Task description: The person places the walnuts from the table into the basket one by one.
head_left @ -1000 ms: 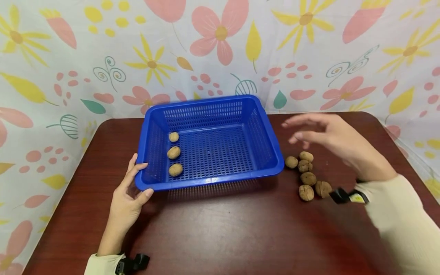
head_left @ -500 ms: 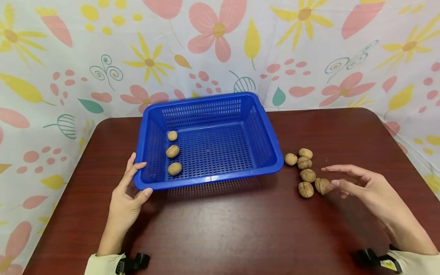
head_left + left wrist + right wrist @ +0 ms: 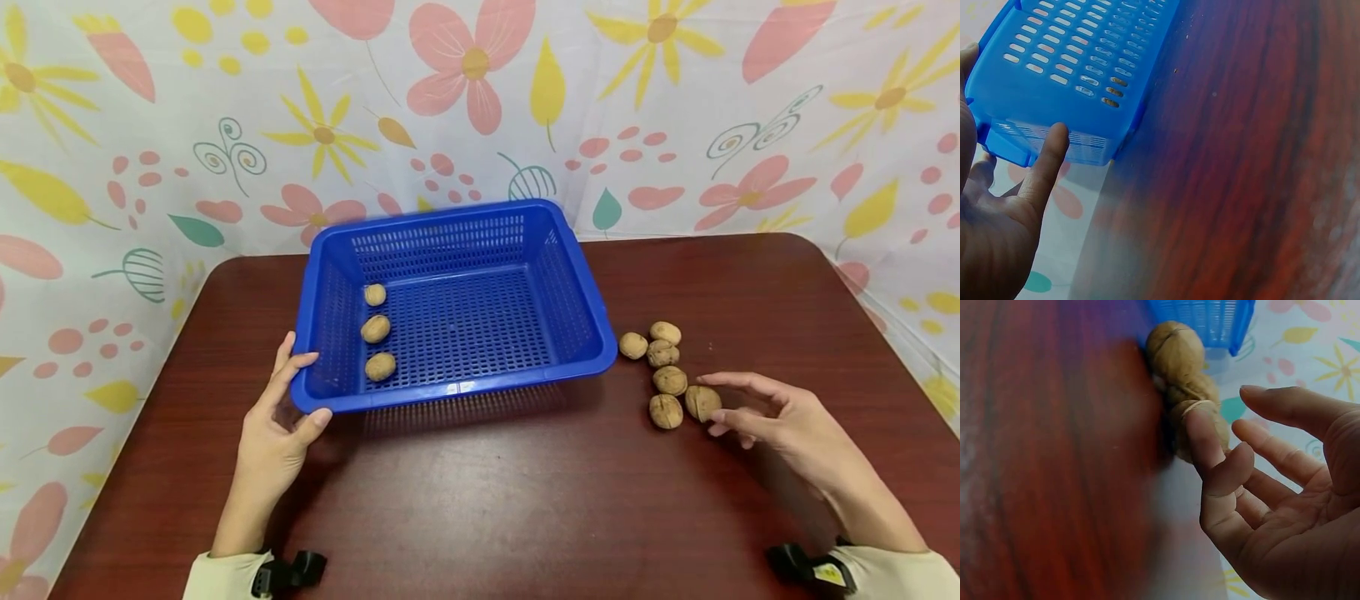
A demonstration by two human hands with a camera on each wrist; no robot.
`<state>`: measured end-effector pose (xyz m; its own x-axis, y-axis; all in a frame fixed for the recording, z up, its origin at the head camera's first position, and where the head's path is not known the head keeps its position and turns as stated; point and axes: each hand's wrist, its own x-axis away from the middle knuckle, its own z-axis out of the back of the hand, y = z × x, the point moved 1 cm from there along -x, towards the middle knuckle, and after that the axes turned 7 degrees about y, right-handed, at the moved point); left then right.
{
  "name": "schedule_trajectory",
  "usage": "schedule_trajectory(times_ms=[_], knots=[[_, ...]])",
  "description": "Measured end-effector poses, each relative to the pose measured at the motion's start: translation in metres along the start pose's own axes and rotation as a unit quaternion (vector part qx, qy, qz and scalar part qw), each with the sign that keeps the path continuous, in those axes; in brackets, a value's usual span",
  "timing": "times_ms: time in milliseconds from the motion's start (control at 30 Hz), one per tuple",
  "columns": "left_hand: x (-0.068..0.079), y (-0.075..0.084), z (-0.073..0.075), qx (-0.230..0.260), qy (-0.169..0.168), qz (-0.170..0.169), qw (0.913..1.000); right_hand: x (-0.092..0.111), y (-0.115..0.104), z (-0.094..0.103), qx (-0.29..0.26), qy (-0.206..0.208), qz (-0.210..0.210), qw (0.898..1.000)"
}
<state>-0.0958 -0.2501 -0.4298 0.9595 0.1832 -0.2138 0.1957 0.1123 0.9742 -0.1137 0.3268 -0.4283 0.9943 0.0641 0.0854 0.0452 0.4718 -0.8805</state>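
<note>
In the head view, a blue plastic basket (image 3: pixel 450 390) stands on the table. Three walnuts (image 3: pixel 376 329) lie in a row along its left inner side. My left hand (image 3: pixel 273 446) grips its front left corner, fingers over the rim and thumb on the front. In the left wrist view, a fingertip presses the slotted basket wall (image 3: pixel 1054 103). To the right of the basket lie several loose walnuts (image 3: pixel 670 381). My right hand (image 3: pixel 787 425) is at the rightmost walnut (image 3: pixel 703 403), its fingers spread around the near side. The right wrist view has one fingertip overlapping a walnut (image 3: pixel 1200 412).
The dark red-brown table (image 3: pixel 480 508) extends in front of the basket and around the walnuts. A white cloth (image 3: pixel 675 108) with printed flowers and leaves hangs right behind the table's far edge.
My right hand has come from above the far walnuts down and toward me, reaching the rightmost walnut. My left hand keeps its hold on the basket; the view shifts slightly.
</note>
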Motion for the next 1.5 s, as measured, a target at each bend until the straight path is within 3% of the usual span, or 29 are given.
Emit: schedule_trajectory(times_ms=[367,633,933,1167,1300,1500], knots=[[-0.003,0.001,-0.001,-0.007,-0.002,-0.001,1.0000,-0.005,0.008,-0.007,-0.004,0.000,0.014,1.000],[-0.002,0.001,0.000,-0.006,-0.001,0.001,1.0000,-0.007,0.007,-0.013,0.003,0.023,0.012,1.000],[-0.002,-0.001,0.001,0.002,0.000,0.001,1.0000,-0.007,0.001,-0.011,-0.036,0.037,0.021,0.998],[-0.002,-0.001,0.001,0.006,-0.002,-0.004,1.0000,-0.011,-0.027,-0.004,0.016,0.077,0.042,0.996],[-0.002,-0.002,0.001,0.009,-0.003,-0.004,0.9999,-0.017,-0.050,0.000,0.039,0.077,0.057,0.995],[-0.001,-0.002,0.000,0.012,-0.002,-0.004,0.9999,-0.037,-0.084,-0.004,-0.087,0.033,0.100,0.991]])
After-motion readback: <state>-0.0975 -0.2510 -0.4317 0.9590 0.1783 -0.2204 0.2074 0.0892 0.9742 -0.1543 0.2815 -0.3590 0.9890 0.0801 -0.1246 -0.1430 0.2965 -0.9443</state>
